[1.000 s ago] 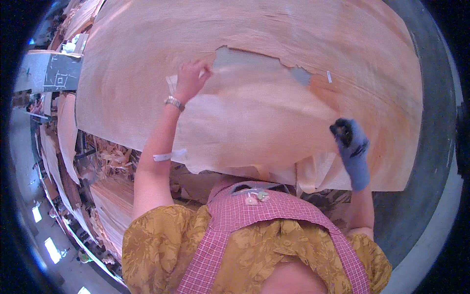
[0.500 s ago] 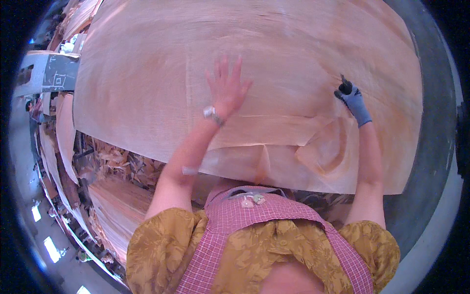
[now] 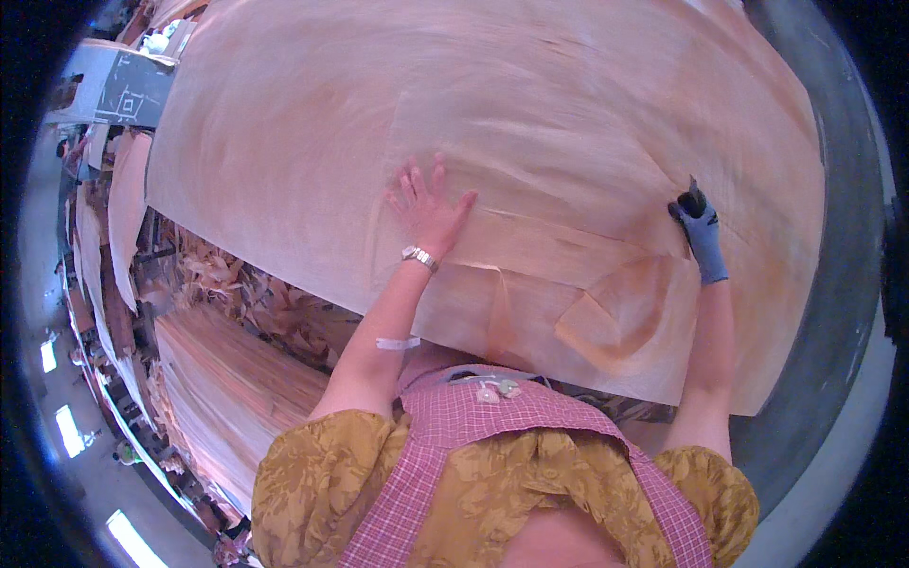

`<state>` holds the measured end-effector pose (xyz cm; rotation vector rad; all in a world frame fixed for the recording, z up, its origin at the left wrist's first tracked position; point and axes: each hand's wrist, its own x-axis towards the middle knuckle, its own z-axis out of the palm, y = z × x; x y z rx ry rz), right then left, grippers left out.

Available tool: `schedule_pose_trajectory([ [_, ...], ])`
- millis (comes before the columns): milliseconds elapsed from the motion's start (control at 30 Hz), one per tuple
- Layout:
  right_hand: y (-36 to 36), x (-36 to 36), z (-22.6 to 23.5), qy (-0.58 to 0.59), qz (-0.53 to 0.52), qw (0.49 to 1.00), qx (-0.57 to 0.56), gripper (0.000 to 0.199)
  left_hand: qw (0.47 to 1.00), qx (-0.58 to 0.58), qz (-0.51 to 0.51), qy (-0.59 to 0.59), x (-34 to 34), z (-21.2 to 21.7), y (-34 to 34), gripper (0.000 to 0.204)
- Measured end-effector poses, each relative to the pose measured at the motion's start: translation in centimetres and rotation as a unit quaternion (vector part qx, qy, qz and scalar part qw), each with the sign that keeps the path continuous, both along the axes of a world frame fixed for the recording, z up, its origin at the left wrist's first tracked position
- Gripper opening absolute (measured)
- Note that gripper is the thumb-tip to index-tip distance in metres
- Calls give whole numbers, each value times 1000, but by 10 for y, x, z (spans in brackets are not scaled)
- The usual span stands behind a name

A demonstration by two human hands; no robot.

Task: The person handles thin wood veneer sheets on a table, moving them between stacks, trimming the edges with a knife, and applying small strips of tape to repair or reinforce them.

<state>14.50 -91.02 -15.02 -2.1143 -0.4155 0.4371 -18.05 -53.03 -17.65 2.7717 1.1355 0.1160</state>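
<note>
A wide sheet of thin wood veneer [image 3: 284,142] lies spread in front of me. My left hand [image 3: 431,216], bare with a metal watch at the wrist, rests on it with the fingers spread. To the right, my right hand [image 3: 699,222] wears a blue glove with black fingers. It is closed around a small dark pointed tool [image 3: 693,183], perhaps a knife, whose tip points away from me; most of it is hidden in the grip. Between my hands and my body, a smaller veneer piece [image 3: 587,327] with a curved darker patch lies over the sheet.
Torn veneer scraps [image 3: 237,279] are heaped below the sheet's near left edge. Nearer me on the left is a stack of veneer [image 3: 227,364]. A grey panel with chalk-like marks [image 3: 137,90] stands at the far left. A dark grey surface [image 3: 847,189] borders the right side.
My left hand has come nearer to my body and slightly left. My right hand has shifted a little right and nearer, still holding the dark tool. The whole view has turned slightly.
</note>
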Motion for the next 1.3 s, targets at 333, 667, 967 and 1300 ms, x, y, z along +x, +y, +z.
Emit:
schedule_pose_trajectory([
  [333, 12, -19, 20, -265, -13, 940, -215, 30, 997, 55, -31, -42, 17, -12, 46, 80],
  [667, 76, -86, 2, -132, 94, 982, -92, 48, 994, 28, -30, -101, -24, -4, 37, 79],
  [967, 189, -132, 24, -168, 136, 976, -11, 30, 989, -17, -18, -148, -44, 3, 74, 63],
  [1300, 313, -182, -19, -347, 206, 893, -199, 38, 985, -13, 109, -133, -48, 13, 81, 55],
])
